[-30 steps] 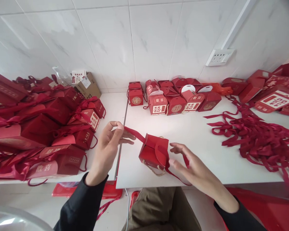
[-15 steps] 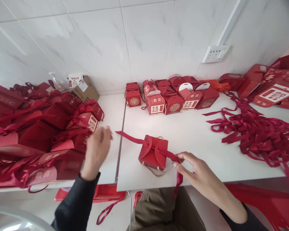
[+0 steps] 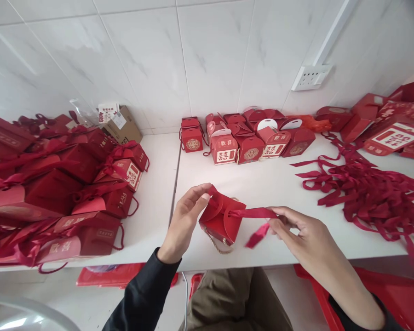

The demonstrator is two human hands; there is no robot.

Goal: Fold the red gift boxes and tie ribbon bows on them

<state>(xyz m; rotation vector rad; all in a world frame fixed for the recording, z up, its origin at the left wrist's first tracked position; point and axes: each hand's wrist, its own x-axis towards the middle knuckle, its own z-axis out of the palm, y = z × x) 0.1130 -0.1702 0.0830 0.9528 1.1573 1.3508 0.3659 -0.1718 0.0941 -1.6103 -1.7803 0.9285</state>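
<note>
A small red gift box [image 3: 220,219] with rounded top flaps and a rope handle stands on the white table [image 3: 262,188] near its front edge. A red ribbon [image 3: 253,213] is threaded through its top flaps. My left hand [image 3: 185,219] pinches the ribbon at the left flap of the box. My right hand [image 3: 303,236] pinches the other end of the ribbon to the right of the box and holds it taut, with the loose tail hanging below the fingers.
A heap of tied red boxes [image 3: 55,184] covers the left table. Several open red boxes [image 3: 244,138] stand in rows against the tiled wall. A pile of loose red ribbons [image 3: 365,193] lies at the right, flat red cartons [image 3: 393,124] behind it.
My left hand let go of the ribbon's left end, swung out, then came back to the box's left flap. My right hand has pulled the ribbon rightward through the flaps.
</note>
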